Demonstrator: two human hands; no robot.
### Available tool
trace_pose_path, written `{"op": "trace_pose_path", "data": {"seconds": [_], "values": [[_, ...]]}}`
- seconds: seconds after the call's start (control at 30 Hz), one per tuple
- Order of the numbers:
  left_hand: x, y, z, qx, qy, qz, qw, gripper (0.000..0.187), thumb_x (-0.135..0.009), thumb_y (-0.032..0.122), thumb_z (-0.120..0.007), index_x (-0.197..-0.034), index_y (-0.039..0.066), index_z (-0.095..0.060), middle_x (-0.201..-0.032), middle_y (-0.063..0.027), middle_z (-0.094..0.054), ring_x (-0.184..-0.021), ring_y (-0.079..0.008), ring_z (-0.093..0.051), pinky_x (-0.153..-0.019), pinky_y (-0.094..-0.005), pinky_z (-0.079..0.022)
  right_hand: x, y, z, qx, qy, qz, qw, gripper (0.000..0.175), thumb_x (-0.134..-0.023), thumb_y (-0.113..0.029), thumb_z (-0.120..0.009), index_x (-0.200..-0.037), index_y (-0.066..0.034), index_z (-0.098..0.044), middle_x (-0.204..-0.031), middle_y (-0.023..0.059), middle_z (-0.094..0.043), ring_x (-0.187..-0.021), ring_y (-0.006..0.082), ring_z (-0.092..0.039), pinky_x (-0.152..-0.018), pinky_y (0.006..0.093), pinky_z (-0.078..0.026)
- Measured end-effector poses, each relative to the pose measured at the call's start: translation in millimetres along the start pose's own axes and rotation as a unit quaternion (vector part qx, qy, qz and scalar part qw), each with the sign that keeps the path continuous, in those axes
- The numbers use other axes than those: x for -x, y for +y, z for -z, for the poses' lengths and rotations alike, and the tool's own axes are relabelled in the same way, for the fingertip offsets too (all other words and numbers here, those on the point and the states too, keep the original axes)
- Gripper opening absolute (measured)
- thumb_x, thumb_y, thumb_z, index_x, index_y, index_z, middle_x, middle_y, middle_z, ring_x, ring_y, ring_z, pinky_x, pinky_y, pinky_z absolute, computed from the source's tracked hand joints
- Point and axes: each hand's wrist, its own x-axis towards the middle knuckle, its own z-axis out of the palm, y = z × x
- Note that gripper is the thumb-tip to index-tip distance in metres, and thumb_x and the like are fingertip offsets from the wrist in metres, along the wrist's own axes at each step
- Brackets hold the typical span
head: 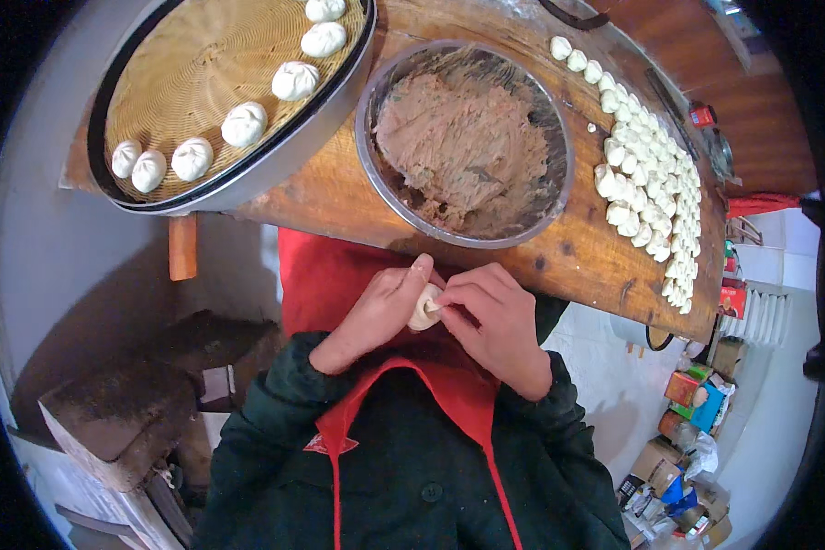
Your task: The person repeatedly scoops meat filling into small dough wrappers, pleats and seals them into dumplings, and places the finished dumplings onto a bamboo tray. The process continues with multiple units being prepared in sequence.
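Between my hands, in front of the red apron (pixel 316 275), is a small bun of white dough (pixel 423 313). My left hand (pixel 388 295) cups it from the side, thumb raised. The fingertips of my right hand (pixel 495 313) pinch the dough at its gathered top. Just beyond the hands, a steel bowl (pixel 366 124) of minced filling (pixel 460 137) stands on the wooden table (pixel 302 189). At the left, a round steamer (pixel 275 151) with a woven mat (pixel 179 82) holds several pleated buns (pixel 244 124) along its near and right side.
Many small dough pieces (pixel 650 179) lie massed on the table's right side. A dark rod (pixel 667 106) lies behind them. Boxes and bags (pixel 660 460) are piled on the floor at right. A brown block-like structure (pixel 120 412) stands at lower left.
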Motion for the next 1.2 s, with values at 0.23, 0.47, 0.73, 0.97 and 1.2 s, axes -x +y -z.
{"op": "trace_pose_path", "data": {"seconds": [0.23,0.47,0.73,0.97,1.2], "values": [[-4.6,8.7,1.2,-0.024,0.034,0.08,0.996,0.07,-0.115,0.048,-0.03,-0.092,-0.003,-0.072,-0.08,-0.0086,-0.07,-0.077,-0.019,-0.065,-0.075,-0.0369,-0.053,-5.1,-3.2,-3.7,-0.003,-0.011,-0.034,0.999,0.019,-0.079,-0.005,-0.081,-0.094,-0.008,-0.069,-0.099,0.0069,-0.07,-0.086,0.0289,-0.066,-0.076,0.0377,-0.055],[7.9,-0.5,-4.3,0.012,0.014,-0.018,1.0,0.065,-0.115,0.046,-0.026,-0.101,-0.001,-0.068,-0.085,-0.0066,-0.067,-0.081,-0.0174,-0.063,-0.078,-0.0353,-0.052,-6.4,-2.8,-4.1,-0.02,0.005,-0.025,0.999,0.021,-0.077,-0.004,-0.081,-0.094,-0.0076,-0.069,-0.098,0.0072,-0.07,-0.085,0.0296,-0.065,-0.075,0.0389,-0.054],[3.6,9.6,-7.2,0.037,0.008,0.076,0.996,0.072,-0.115,0.052,-0.026,-0.096,0.0,-0.071,-0.084,-0.0054,-0.069,-0.079,-0.0155,-0.063,-0.074,-0.032,-0.051,-3.3,-4.3,1.2,-0.014,-0.006,-0.014,1.0,0.02,-0.078,-0.008,-0.081,-0.093,-0.0102,-0.069,-0.099,0.0048,-0.069,-0.087,0.0275,-0.065,-0.074,0.0372,-0.055],[-0.6,-15.1,-1.0,0.167,-0.033,0.126,0.977,0.065,-0.113,0.056,-0.03,-0.107,0.004,-0.069,-0.095,-0.0053,-0.071,-0.084,-0.0156,-0.069,-0.072,-0.0325,-0.056,-5.6,-2.8,0.1,0.027,-0.01,0.033,0.999,0.02,-0.077,-0.014,-0.081,-0.092,-0.0111,-0.068,-0.098,0.0029,-0.068,-0.089,0.0256,-0.065,-0.073,0.0364,-0.057],[1.6,-0.1,8.0,0.147,-0.049,0.108,0.982,0.082,-0.11,0.065,-0.025,-0.087,0.003,-0.073,-0.069,-0.0062,-0.066,-0.063,-0.0155,-0.063,-0.059,-0.0278,-0.051,3.0,-7.5,25.9,-0.343,0.059,-0.008,0.937,0.005,-0.086,-0.004,-0.07,-0.089,-0.0056,-0.072,-0.095,0.0099,-0.072,-0.081,0.023,-0.067,-0.072,0.033,-0.055]]}}
